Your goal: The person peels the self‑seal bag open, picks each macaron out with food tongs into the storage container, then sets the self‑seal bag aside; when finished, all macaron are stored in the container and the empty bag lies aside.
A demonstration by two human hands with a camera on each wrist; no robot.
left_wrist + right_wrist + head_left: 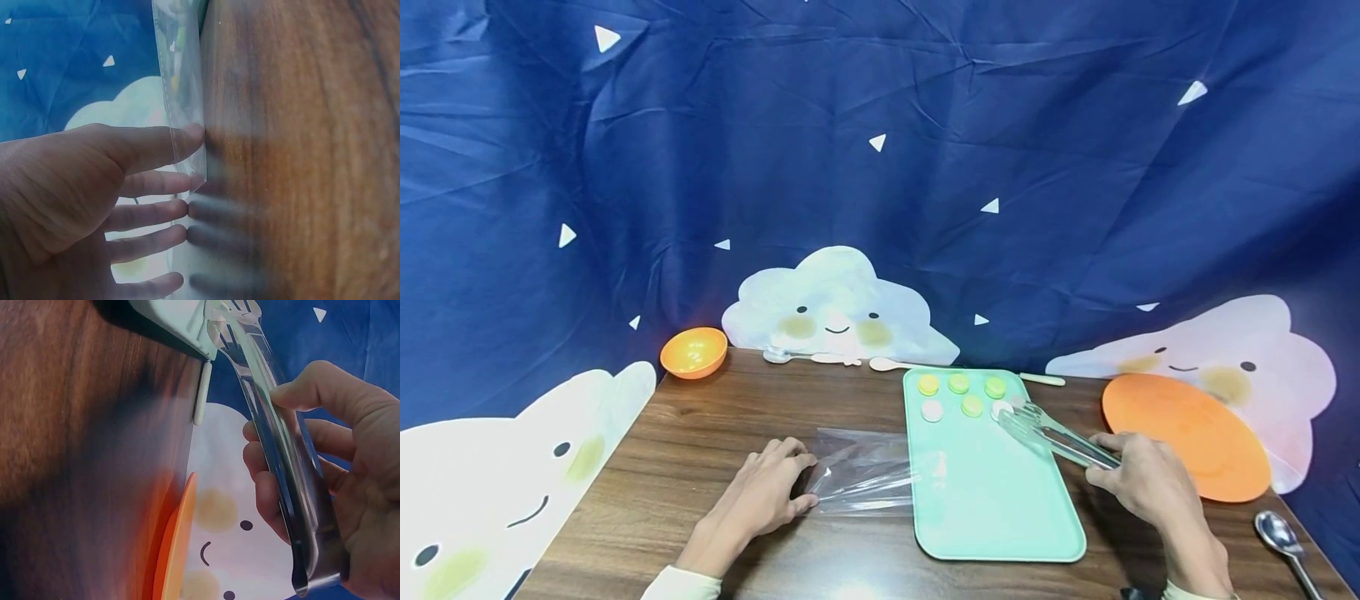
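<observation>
Seven small round candies [959,383] atop mint-green tray [992,508] mid-table; right hand [1138,482] gripping metal tongs [1052,433], left hand [767,492] fingers spread pressing clear plastic bag [865,471].

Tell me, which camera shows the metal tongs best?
The head view: the tongs show whole, tips over the green tray, held by the right hand. The right wrist view shows them close and foreshortened; the left wrist view, not at all.

No readable text, label, brand, number or sign shows in any view; the blue backdrop [880,167] carries only white triangles and smiling cloud faces, no lettering.
</observation>
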